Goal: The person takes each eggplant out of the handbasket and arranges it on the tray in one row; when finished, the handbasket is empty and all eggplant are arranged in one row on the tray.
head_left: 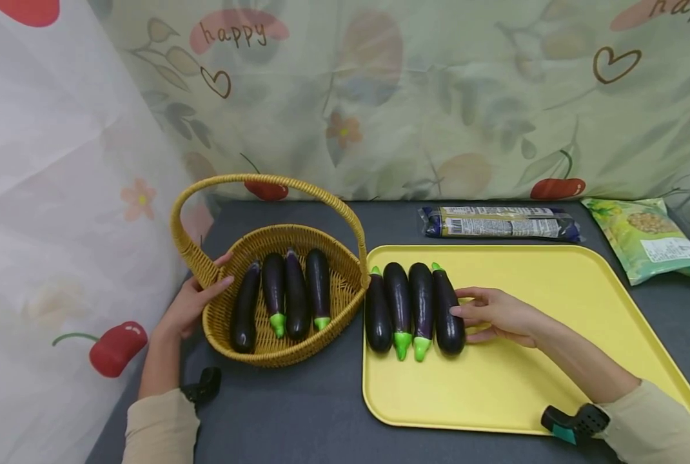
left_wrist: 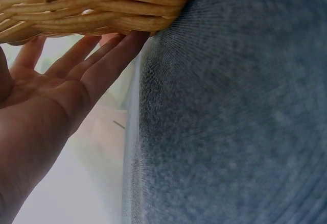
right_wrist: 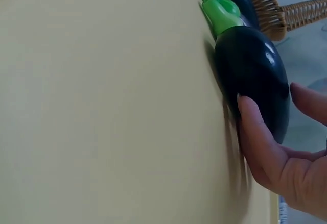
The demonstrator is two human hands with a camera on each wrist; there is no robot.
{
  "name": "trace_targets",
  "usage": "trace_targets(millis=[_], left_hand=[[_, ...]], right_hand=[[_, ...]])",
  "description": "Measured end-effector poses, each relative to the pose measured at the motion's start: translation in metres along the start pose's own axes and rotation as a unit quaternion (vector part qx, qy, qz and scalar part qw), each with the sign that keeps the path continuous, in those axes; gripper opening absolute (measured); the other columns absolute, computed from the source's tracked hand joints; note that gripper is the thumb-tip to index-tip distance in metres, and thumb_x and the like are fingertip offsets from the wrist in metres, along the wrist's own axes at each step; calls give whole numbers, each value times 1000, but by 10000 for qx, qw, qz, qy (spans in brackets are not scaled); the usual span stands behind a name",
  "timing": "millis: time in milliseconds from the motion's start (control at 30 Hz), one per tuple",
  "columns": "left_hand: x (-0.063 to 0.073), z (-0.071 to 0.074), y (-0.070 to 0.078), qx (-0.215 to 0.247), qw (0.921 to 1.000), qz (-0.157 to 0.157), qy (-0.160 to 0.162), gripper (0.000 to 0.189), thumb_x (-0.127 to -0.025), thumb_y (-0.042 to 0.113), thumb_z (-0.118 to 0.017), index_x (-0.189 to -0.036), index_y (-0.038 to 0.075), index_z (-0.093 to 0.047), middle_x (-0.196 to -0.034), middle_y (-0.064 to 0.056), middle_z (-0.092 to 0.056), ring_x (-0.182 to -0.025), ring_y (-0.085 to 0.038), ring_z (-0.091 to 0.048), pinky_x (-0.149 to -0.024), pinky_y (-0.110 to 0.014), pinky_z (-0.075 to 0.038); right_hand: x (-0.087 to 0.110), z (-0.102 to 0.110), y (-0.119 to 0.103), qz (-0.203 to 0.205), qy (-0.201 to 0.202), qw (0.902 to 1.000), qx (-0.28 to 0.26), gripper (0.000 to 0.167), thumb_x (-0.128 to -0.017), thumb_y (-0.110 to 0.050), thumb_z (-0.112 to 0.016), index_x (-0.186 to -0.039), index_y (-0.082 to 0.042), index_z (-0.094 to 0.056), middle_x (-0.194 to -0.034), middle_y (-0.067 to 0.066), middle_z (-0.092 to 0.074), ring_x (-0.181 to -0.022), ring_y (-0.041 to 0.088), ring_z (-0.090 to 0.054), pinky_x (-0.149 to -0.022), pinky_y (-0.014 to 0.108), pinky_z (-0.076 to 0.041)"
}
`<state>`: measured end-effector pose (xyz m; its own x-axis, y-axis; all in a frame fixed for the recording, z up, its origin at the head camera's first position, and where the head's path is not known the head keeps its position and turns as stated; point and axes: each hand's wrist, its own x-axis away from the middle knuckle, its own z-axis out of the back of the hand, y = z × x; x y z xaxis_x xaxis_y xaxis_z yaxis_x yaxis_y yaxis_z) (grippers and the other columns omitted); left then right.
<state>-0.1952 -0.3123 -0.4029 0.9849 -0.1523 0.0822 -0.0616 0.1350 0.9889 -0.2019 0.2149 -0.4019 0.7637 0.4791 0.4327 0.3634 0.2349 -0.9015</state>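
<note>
A wicker basket [head_left: 281, 358] with a tall hooped handle holds several dark eggplants [head_left: 273, 287]. My left hand [head_left: 191, 304] holds its left rim near the handle's foot, thumb over the edge. In the left wrist view, the fingers [left_wrist: 104, 63] reach up to the outside of the weave. On the yellow tray [head_left: 531, 386], several more eggplants [head_left: 399, 299] lie side by side. My right hand [head_left: 498, 316] touches the rightmost eggplant [head_left: 448, 325], thumb on top and fingers along its right side. In the right wrist view, one finger [right_wrist: 255, 127] rests against that eggplant's [right_wrist: 253, 66] side.
Behind the tray lies a long, clear-and-blue wrapped packet [head_left: 498, 223]. A green and yellow bag [head_left: 649, 238] lies at the back right. Patterned cloth [head_left: 391, 96] hangs behind and at the left of the dark tabletop [head_left: 287, 412].
</note>
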Motion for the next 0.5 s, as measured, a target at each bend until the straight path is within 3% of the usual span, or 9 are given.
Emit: trace_targets(millis=[233,500], left_hand=[[0,1,-1,-64,10000,-30,24,62,-98,25,-56,-152,18,-27,-153,-19,-24,-116,-13,-51,-81,-26,-50],[0,1,0,53,10000,4,-37,62,-99,23,-55,-153,18,-26,-151,-23,-25,-112,-12,-54,-80,-27,-51]], right_hand=[[-3,-4,-3,-90,314,9978,569,78,-94,-34,-61,-146,10,-21,-136,30,-39,-110,32,-54,-79,41,-53],[-8,-8,-6,-223,730,9902,1170,83,-89,-42,-66,-144,8,-29,-122,25,-49,-92,25,-59,-70,38,-55]])
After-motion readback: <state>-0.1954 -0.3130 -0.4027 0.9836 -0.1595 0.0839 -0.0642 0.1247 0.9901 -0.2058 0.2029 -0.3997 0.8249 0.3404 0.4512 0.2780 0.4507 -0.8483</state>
